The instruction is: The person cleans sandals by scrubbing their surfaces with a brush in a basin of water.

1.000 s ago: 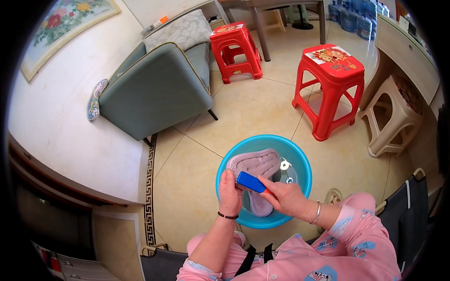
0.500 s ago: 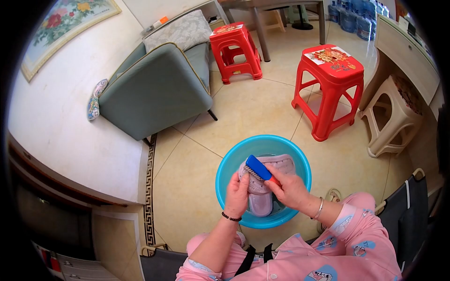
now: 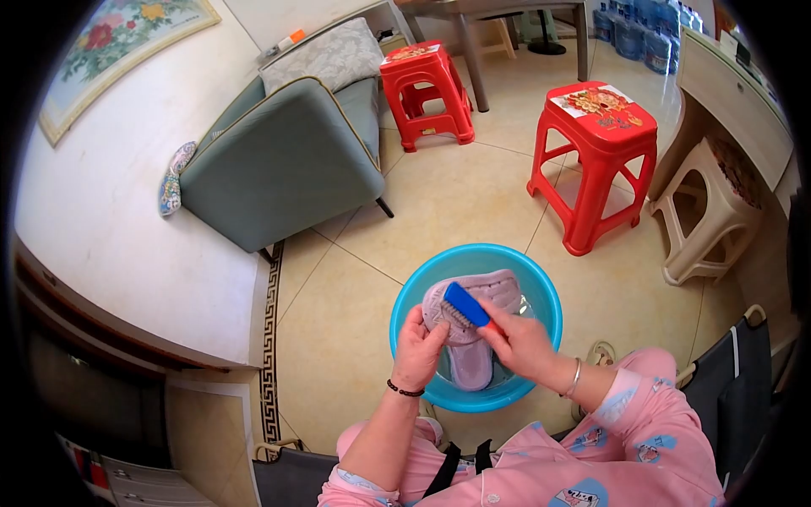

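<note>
Well, from where I stand, the left hand (image 3: pixel 419 348) pinches the pink slipper (image 3: pixel 497 290) by one end over the blue basin (image 3: pixel 473 255) and the right hand (image 3: pixel 525 340) closes round the brush (image 3: pixel 467 305), so steady support and short strokes with the bristles (image 3: pixel 454 315) flat should serve best.

left hand (image 3: pixel 419 348): pink slipper (image 3: pixel 494 288); right hand (image 3: pixel 525 341): blue-headed brush (image 3: pixel 465 304); basin (image 3: pixel 541 292) below

The right hand (image 3: pixel 522 341) is hiding part of the handle (image 3: pixel 494 326) of the brush (image 3: pixel 465 305), the upper slipper (image 3: pixel 498 287) is covering some fingers of the left hand (image 3: pixel 417 353) and one end of the lower slipper (image 3: pixel 471 367), and the view's top edge is cutting off the table (image 3: pixel 473 63).
</note>
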Demonstrator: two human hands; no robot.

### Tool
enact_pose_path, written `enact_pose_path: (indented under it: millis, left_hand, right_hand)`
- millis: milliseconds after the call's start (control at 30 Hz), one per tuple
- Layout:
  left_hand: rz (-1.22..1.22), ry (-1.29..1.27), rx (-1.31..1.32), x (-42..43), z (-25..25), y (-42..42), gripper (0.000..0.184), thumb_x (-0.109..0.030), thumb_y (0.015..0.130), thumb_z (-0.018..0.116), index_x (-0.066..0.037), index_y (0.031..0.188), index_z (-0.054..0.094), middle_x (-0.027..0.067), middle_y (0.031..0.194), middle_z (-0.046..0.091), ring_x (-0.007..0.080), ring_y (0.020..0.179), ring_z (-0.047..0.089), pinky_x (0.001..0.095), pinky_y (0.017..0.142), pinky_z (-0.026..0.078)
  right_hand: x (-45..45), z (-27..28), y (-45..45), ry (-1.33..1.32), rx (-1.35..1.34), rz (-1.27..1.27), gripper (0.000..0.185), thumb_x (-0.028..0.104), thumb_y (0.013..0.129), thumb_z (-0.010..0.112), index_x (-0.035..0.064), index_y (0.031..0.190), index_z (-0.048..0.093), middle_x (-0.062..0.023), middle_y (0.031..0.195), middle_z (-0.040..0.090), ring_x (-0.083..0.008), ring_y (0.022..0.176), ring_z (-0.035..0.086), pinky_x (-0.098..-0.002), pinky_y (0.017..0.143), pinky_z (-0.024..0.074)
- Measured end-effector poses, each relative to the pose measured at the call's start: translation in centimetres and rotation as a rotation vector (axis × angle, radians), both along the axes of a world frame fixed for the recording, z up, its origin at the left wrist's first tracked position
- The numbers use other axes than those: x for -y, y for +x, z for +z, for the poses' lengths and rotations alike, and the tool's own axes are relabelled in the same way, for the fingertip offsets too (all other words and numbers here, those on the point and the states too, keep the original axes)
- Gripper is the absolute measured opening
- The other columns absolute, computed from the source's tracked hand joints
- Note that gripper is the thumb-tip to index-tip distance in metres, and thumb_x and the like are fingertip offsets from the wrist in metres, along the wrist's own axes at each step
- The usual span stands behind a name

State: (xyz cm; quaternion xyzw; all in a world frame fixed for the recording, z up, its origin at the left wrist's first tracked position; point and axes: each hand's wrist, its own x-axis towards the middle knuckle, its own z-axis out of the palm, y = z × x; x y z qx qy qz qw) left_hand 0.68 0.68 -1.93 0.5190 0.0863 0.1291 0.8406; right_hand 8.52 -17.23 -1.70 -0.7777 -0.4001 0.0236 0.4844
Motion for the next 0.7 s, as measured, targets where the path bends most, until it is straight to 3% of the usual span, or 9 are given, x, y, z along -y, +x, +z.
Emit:
enact_pose_path:
  millis: [233,433,700]
  left_hand:
    - [-0.002,0.176,-0.049,0.3,0.6,-0.1,0.043,-0.001,0.091,0.055,0.002,0.131,0.041,0.0119,0.124,0.057,0.0181,0.112,0.057,0.0317,0.096,0.046]
    - [0.091,0.323,-0.036,0.7,1.1,-0.1,0.044,-0.007,0.090,0.063,0.000,0.129,0.044,0.0102,0.120,0.059,0.0165,0.108,0.059,0.0296,0.092,0.049]
    - [0.121,0.266,-0.092,0.5,0.6,-0.3,0.031,-0.008,0.089,0.066,-0.002,0.116,0.051,0.0078,0.109,0.063,0.0133,0.096,0.062,0.0273,0.083,0.052]
  right_hand:
    - [0.3,0.3,1.8,0.002,-0.135,-0.118,0.046,0.027,0.091,0.059,0.0104,0.133,0.049,-0.0218,0.087,0.066,-0.0387,0.075,0.065,-0.0450,0.064,0.0504]
    - [0.0,0.3,0.1,0.019,-0.011,-0.011,0.053,0.027,0.090,0.061,0.0090,0.137,0.044,-0.0207,0.084,0.066,-0.0377,0.073,0.065,-0.0444,0.062,0.0512]
    - [0.2,0.2,0.2,0.049,0.093,0.012,0.049,0.025,0.090,0.062,0.0084,0.134,0.048,-0.0194,0.087,0.066,-0.0354,0.071,0.066,-0.0421,0.058,0.0508]
